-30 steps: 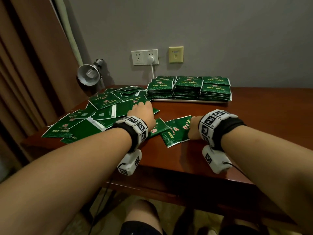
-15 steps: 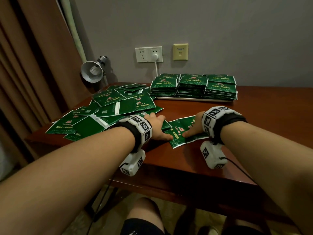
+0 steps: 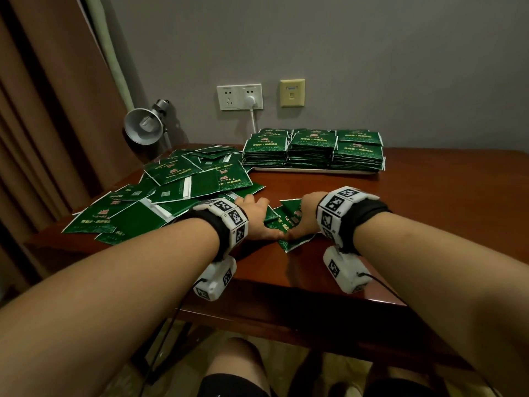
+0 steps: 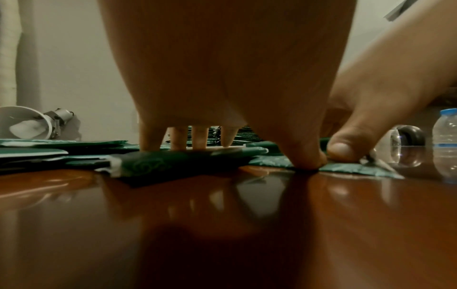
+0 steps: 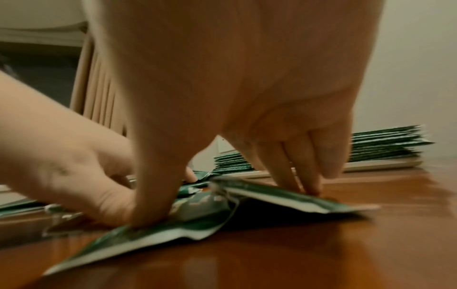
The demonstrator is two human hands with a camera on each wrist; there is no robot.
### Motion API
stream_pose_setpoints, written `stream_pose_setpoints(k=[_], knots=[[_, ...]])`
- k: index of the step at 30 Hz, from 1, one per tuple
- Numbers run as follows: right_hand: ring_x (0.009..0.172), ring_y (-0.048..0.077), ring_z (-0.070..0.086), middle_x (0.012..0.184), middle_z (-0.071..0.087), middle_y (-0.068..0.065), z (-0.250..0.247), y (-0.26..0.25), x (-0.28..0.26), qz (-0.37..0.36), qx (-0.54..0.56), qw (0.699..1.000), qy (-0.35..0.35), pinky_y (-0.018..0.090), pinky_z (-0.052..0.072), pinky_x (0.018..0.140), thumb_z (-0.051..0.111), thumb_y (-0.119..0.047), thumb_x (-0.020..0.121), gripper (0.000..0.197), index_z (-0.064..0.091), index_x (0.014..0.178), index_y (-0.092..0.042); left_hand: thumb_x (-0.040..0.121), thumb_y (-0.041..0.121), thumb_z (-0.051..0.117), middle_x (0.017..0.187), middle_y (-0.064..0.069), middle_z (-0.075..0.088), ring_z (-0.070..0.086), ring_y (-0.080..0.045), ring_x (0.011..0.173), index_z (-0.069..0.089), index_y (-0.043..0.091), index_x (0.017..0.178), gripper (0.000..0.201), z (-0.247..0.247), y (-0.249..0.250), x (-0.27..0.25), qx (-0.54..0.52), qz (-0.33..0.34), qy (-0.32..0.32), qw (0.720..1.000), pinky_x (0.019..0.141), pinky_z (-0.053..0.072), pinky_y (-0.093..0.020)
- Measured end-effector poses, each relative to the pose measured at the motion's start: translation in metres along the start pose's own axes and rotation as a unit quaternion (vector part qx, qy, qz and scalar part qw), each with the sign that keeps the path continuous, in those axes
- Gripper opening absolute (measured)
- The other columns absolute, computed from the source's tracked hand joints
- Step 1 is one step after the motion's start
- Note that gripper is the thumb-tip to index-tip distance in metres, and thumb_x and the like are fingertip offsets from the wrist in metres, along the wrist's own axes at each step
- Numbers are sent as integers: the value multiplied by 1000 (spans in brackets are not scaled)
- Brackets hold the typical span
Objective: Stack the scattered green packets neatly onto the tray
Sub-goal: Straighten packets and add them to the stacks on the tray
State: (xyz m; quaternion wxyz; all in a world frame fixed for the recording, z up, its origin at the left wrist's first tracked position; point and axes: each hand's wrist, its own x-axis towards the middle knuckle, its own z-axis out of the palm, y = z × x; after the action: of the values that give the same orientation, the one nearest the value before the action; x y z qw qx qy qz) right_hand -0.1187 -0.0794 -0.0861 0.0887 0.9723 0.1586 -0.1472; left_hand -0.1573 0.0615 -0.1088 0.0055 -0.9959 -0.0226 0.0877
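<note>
From the head camera, both hands have drawn closer together than half a second ago: the left hand (image 3: 255,217) and right hand (image 3: 306,216) now meet over a few loose green packets (image 3: 282,222) near the front edge of the wooden table (image 3: 415,202), their thumbs almost touching where before a gap lay between them. The packets bunch up between the hands instead of lying flat. The scattered pile (image 3: 183,184) spreads left of the hands; the white tray (image 3: 312,169) with its neat stacks (image 3: 313,149) sits at the back by the wall, near a desk lamp (image 3: 142,128).

From the left wrist, the left hand's fingers (image 4: 178,139) press straight down on a packet (image 4: 178,162), thumb tip on the table edge of another; a clear bottle (image 4: 446,144) stands at the right.

From the right wrist, the right hand's fingers (image 5: 296,166) stand on a crumpled packet (image 5: 197,221), the thumb pressing its near end; whether they pinch it I cannot tell.
</note>
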Motion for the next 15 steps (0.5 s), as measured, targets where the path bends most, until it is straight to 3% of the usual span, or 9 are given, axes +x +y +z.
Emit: stream_pose_setpoints(k=[2, 3, 5, 7, 10, 13, 15], knots=[[76, 30, 67, 81, 70, 9, 6, 4, 34, 38, 5, 999, 13, 47, 56, 74, 59, -82, 17, 93, 65, 83, -16, 76, 68, 64, 141, -14, 36, 33, -34, 132, 26, 20, 147, 93, 0, -1, 0, -12, 1, 6, 1000, 108, 35, -47], [78, 34, 67, 84, 69, 11, 10, 7, 47, 55, 5, 998, 7, 54, 55, 73, 65, -78, 14, 89, 62, 81, -20, 75, 66, 66, 139, -14, 37, 34, -34, 131, 26, 20, 147, 95, -1, -1, 0, -21, 2, 11, 1000, 108, 36, -46], [77, 35, 66, 79, 63, 6, 24, 23, 92, 54, 27, 998, 16, 61, 55, 67, 80, -62, 28, 63, 55, 72, -25, 73, 62, 71, 137, -14, 40, 36, -32, 130, 26, 19, 146, 96, -3, -3, -1, -39, 2, 21, 999, 107, 37, -44], [74, 32, 66, 72, 58, -3, 12, 29, 79, 54, 31, 997, 37, 57, 57, 65, 83, -42, 50, 37, 59, 73, -26, 75, 57, 73, 136, -13, 42, 38, -31, 129, 26, 18, 147, 94, -4, -5, -1, -52, 2, 22, 998, 105, 37, -42], [70, 27, 65, 80, 66, 4, -21, 22, 8, 35, 111, 988, 102, 37, 58, 65, 66, -28, 80, 16, 67, 89, -15, 79, 49, 72, 136, -13, 44, 39, -31, 128, 24, 18, 148, 89, -7, -7, -1, -56, -8, 24, 998, 104, 38, -41], [63, 22, 58, 77, 63, 6, -30, 31, -10, 54, 151, 977, 140, 28, 49, 56, 56, -18, 89, 12, 63, 84, -10, 78, 46, 72, 128, -12, 47, 43, -31, 121, 32, 19, 141, 80, -8, -9, 0, -57, -35, 38, 997, 100, 42, -42], [62, 24, 58, 73, 60, 6, -30, 30, -5, 72, 155, 976, 136, 30, 52, 61, 58, -18, 87, 12, 63, 81, -9, 79, 42, 72, 119, -10, 53, 51, -29, 111, 37, 17, 135, 70, -11, -11, 0, -67, -40, 30, 997, 93, 48, -41]])
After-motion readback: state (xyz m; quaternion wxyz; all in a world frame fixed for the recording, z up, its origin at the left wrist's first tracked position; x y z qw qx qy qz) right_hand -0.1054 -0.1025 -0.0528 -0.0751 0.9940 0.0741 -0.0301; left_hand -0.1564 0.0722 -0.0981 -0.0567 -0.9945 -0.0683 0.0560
